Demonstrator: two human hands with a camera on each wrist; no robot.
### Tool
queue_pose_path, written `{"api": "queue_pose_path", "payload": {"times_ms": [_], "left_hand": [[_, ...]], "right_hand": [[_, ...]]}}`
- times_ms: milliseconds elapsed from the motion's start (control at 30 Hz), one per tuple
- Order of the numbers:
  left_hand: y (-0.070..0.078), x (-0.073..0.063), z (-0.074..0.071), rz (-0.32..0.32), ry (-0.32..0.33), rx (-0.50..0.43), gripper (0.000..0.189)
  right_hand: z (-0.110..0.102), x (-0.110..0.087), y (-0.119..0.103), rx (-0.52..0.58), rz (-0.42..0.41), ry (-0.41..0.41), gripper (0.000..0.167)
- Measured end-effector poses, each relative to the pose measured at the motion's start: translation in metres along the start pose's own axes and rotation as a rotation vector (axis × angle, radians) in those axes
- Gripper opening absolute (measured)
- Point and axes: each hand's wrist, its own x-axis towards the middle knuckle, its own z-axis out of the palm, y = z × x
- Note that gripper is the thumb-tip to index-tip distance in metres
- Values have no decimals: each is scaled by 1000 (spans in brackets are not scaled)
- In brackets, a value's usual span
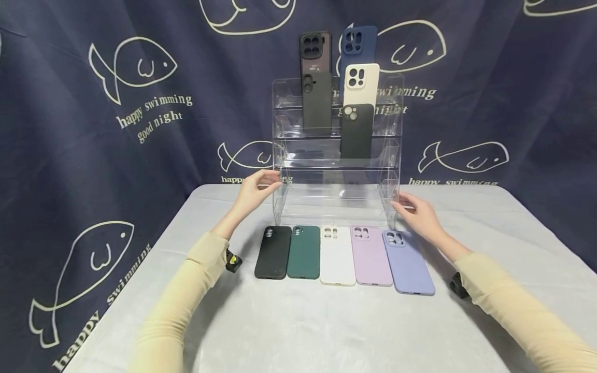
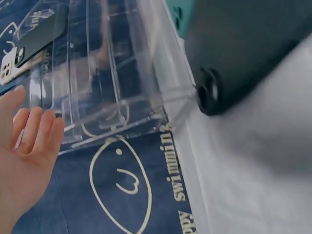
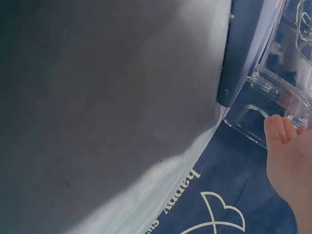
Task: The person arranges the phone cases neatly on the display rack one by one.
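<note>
A clear tiered display rack (image 1: pixel 333 207) stands on the table between my two hands. My left hand (image 1: pixel 256 191) is at its left side, fingers fairly straight and thumb apart. At the opposite side, the fingertips of my right hand (image 1: pixel 420 215) meet the side panel. Several phone cases stand in the upper tiers, among them a navy case (image 1: pixel 366 44), a white case (image 1: pixel 361 90) and a black case (image 1: pixel 357 132). In front of the rack lie a black case (image 1: pixel 272 254), a green case (image 1: pixel 304 254), a white case (image 1: pixel 337 259), a lilac case (image 1: pixel 371 261) and a blue case (image 1: pixel 410 267).
The upper left column of the rack holds a dark brownish case (image 1: pixel 315 65) and a dark grey case (image 1: pixel 317 106). Behind the table (image 1: pixel 298 331) hangs a dark blue curtain (image 1: pixel 140 155) with fish drawings. A small black device (image 1: pixel 233 260) sits at my left wrist.
</note>
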Motion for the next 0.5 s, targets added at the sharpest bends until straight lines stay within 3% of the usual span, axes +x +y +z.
{"api": "queue_pose_path", "payload": {"times_ms": [167, 267, 500], "left_hand": [[-1, -11, -9, -8, -26, 18, 32], [-21, -12, -12, -10, -29, 28, 33], [-46, -27, -15, 19, -49, 112, 31]], "right_hand": [[-1, 1, 0, 2, 10, -7, 44], [-1, 2, -1, -6, 13, -9, 45], [1, -1, -4, 6, 7, -9, 44]]}}
